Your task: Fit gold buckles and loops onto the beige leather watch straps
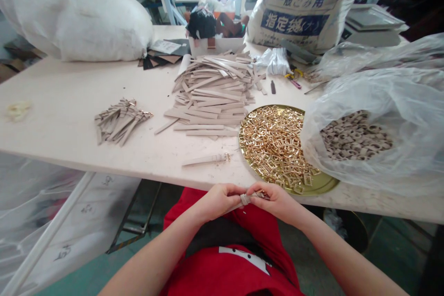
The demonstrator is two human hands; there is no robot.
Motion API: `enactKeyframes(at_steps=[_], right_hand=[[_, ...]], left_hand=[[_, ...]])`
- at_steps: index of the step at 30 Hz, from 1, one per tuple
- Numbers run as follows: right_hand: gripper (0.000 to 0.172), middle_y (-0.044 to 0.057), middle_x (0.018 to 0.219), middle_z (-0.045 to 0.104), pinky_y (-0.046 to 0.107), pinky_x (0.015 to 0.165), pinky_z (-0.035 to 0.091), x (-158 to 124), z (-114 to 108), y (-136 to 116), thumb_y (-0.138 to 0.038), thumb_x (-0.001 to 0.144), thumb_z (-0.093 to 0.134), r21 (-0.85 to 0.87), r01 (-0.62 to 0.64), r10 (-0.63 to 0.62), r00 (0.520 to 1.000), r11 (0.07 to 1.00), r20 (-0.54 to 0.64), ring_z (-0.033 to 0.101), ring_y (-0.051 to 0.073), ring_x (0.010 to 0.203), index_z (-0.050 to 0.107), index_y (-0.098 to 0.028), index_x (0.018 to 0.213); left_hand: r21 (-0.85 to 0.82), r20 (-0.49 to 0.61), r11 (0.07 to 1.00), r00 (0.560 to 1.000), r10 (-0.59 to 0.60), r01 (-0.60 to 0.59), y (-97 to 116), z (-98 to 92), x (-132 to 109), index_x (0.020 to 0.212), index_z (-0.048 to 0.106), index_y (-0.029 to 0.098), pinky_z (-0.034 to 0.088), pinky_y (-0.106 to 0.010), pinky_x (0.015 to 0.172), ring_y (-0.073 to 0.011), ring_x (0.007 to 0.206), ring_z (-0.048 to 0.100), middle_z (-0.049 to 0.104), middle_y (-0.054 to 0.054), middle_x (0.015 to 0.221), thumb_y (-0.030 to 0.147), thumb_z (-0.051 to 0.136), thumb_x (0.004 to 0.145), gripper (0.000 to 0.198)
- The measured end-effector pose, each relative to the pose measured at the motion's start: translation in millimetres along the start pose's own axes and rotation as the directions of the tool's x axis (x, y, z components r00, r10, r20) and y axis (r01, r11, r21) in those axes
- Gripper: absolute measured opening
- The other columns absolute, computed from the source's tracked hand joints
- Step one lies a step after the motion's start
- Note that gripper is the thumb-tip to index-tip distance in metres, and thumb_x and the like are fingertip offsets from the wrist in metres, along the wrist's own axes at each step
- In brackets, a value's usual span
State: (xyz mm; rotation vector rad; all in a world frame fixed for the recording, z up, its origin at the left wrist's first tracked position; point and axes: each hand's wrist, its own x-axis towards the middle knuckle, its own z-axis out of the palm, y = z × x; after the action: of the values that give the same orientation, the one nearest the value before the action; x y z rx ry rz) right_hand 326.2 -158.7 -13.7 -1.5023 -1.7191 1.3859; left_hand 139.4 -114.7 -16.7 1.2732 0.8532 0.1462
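Observation:
Close to the table's front edge, my left hand point(222, 201) and my right hand point(274, 201) together hold a beige strap point(245, 199) with a loop around it. The left fingers pinch its strip end, and the right fingers close round the end where a gold buckle partly shows. Just beyond them lies one strap with a gold buckle point(206, 159). A gold tray point(328, 185) heaped with gold buckles point(274, 141) is beyond my right hand. Further back is a big pile of flat beige strips point(211, 92).
Left of the strips sits a bunch of buckled straps point(121, 122). At right, a clear plastic bag point(412, 115) holds small beige loops point(357, 136). Large white sacks point(79, 18), a white box point(222, 46) and yellow-handled snips point(294, 75) are at the back.

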Motion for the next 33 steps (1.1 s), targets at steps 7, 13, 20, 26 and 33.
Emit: enactKeyframes(at_steps=[7, 13, 20, 26, 33], right_hand=[[0.012, 0.000, 0.073, 0.064, 0.024, 0.062, 0.042, 3, -1, -2, -0.022, 0.077, 0.053, -0.055, 0.045, -0.044, 0.999, 0.997, 0.019, 0.056, 0.014, 0.067, 0.063, -0.019, 0.082], [0.019, 0.000, 0.071, 0.061, 0.024, 0.055, 0.041, 4, 13, 7, -0.032, 0.080, 0.051, 0.052, -0.001, 0.015, 0.963, 0.999, -0.269, 0.054, 0.014, 0.060, 0.055, -0.019, 0.093], [0.017, 0.003, 0.078, 0.063, 0.028, 0.067, 0.044, 2, 23, 5, -0.031, 0.085, 0.045, -0.065, 0.054, -0.068, 0.971, 0.996, -0.229, 0.058, 0.017, 0.071, 0.055, -0.019, 0.090], [0.031, 0.003, 0.074, 0.061, 0.027, 0.059, 0.043, 3, 19, 10, -0.039, 0.087, 0.039, -0.024, 0.034, -0.038, 0.973, 0.999, -0.229, 0.057, 0.016, 0.065, 0.054, -0.017, 0.103], [0.035, 0.001, 0.061, 0.055, 0.026, 0.052, 0.041, 0, 24, 7, -0.043, 0.087, 0.038, 0.045, 0.030, -0.015, 0.956, 0.999, -0.293, 0.052, 0.015, 0.057, 0.056, -0.017, 0.102]], left_hand=[[0.064, -0.062, 0.997, 0.997, 0.036, -0.032, 0, 0.2, -3, 0.096, 0.064, 0.014, 0.044, -0.024, 0.073, -0.0138, 0.076, 0.059, 0.068, -0.004, 0.090, 0.026, 0.049, 0.075, 0.028], [0.192, -0.037, 0.980, 0.998, -0.049, 0.055, 8, -6.0, -6, 0.077, 0.056, 0.014, 0.043, -0.021, 0.055, -0.0117, 0.059, 0.056, 0.063, -0.003, 0.070, 0.037, 0.046, 0.077, 0.026], [0.246, -0.074, 0.965, 0.995, -0.072, 0.088, 11, 0.9, -4, 0.067, 0.051, 0.016, 0.039, -0.020, 0.050, -0.0104, 0.052, 0.052, 0.057, 0.000, 0.060, 0.039, 0.042, 0.077, 0.027], [0.378, -0.001, 0.925, 0.999, -0.050, 0.046, 23, -10.0, -9, 0.068, 0.054, 0.016, 0.034, -0.020, 0.049, -0.0096, 0.050, 0.046, 0.052, 0.003, 0.056, 0.035, 0.038, 0.079, 0.027], [0.327, -0.015, 0.944, 0.999, -0.029, 0.033, 13, -9.0, -7, 0.065, 0.053, 0.016, 0.029, -0.021, 0.048, -0.0088, 0.048, 0.039, 0.046, 0.004, 0.053, 0.042, 0.037, 0.081, 0.035]])
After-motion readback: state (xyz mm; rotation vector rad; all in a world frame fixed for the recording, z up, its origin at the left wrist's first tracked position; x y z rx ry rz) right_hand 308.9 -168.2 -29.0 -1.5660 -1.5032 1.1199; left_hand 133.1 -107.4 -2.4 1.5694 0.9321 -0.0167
